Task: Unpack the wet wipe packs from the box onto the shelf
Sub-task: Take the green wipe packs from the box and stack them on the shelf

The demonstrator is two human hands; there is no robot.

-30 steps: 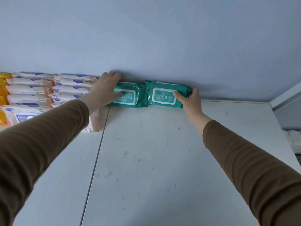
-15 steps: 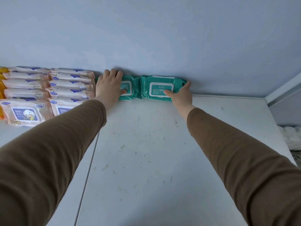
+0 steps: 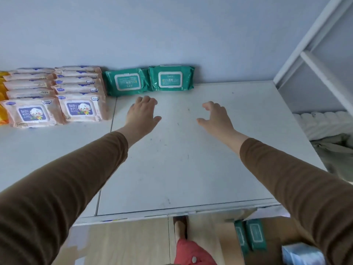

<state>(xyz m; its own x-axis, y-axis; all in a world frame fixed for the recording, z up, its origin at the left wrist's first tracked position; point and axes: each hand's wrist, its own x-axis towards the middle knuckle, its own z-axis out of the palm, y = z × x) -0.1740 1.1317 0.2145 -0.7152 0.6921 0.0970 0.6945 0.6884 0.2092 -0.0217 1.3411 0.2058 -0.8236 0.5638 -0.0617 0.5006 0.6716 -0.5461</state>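
Looks like a stockroom or shop back room: a white metal shelf (image 3: pixel 191 159) against a plain blue wall (image 3: pixel 172 31), pink baby wipe packs (image 3: pixel 57 92) stacked in rows at its back left corner, green packs (image 3: pixel 149 80) beside them, a cardboard box (image 3: pixel 277 243) on the floor below.

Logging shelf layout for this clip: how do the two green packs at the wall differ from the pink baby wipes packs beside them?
The green packs are teal with a white-framed lid; the pink packs carry a purple cartoon label. The green packs make one row of two; the pink packs run in two overlapping rows of five. Both groups rest on the white shelf against the wall, untouched by either hand.
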